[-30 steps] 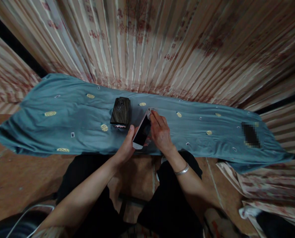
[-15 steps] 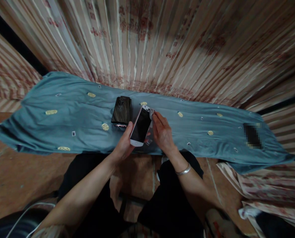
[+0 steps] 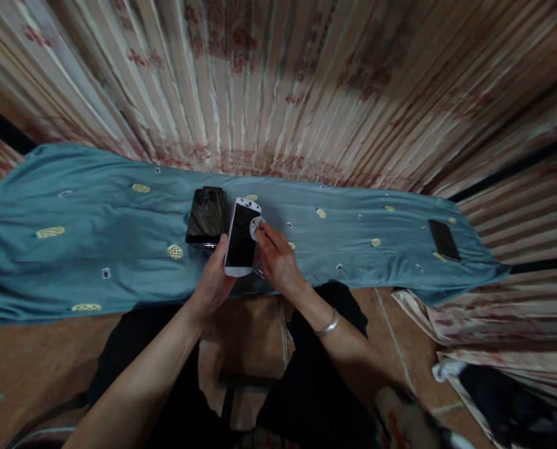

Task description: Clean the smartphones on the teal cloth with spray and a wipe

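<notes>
My left hand (image 3: 215, 274) is closed around the lower left side of a white-framed smartphone (image 3: 241, 240). The phone's dark screen faces up and dark marks show on its top border. Between the fingertips of my right hand (image 3: 278, 259) is a small whitish pad or wipe (image 3: 256, 227), lying against the right part of the screen. Left of the phone, dark glossy phone-like slabs (image 3: 206, 215) are stacked on the cloth. Something clear and shiny shows below the phone's right edge; I cannot make out what it is.
A teal cloth with pineapple prints (image 3: 123, 227) covers the long low surface before me. At its right end lies another dark phone (image 3: 444, 240). Pleated floral curtains (image 3: 269, 93) hang behind. Dark fabric (image 3: 507, 396) lies on the floor at lower right.
The pad in my right hand has moved from the phone's upper right edge onto its screen. The phone stands more upright in view. The whole view has shifted, so the things appear further left.
</notes>
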Tool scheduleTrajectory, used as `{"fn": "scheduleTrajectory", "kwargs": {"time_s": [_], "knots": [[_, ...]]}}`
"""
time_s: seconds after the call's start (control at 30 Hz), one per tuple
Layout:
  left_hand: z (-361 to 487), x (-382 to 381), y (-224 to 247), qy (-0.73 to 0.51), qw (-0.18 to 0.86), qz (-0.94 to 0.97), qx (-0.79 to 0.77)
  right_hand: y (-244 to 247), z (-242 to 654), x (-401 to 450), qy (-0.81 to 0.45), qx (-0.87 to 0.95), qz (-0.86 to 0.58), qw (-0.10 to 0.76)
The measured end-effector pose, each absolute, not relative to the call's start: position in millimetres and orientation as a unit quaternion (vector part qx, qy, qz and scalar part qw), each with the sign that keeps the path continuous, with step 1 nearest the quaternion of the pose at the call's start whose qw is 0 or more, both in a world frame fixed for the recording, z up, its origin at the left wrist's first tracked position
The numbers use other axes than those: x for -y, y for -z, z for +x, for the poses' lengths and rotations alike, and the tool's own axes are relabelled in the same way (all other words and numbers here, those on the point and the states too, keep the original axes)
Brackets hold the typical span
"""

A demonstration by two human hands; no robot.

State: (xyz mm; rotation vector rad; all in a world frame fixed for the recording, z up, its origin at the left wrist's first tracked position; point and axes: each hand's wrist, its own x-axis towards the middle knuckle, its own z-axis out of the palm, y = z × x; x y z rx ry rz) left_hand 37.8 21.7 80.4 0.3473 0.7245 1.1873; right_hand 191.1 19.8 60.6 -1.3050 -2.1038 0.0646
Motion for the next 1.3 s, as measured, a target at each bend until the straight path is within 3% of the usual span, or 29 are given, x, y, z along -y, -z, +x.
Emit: {"fn": "scheduleTrajectory", "kwargs": {"time_s": [0.23, 0.67, 1.0, 1.3], "knots": [[43.2, -20.9, -91.1, -0.527, 0.747, 0.137, -0.381, -62.6, 191.3, -8.7, -0.005, 0.811, -0.505, 0.296], [61.6, -0.6, -72.9, -0.457, 0.764, 0.196, -0.411, -82.3, 198.3, -3.7, 0.062, 0.788, -0.522, 0.32], [66.9, -2.1, -91.2, -0.493, 0.727, 0.186, -0.44, -83.8, 186.6, 22.3, 0.12, 0.825, -0.469, 0.29], [61.9, -11.0, -111.9, -0.447, 0.8, 0.098, -0.388, -74.9, 175.1, 31.0, 0.127, 0.841, -0.431, 0.302]]}}
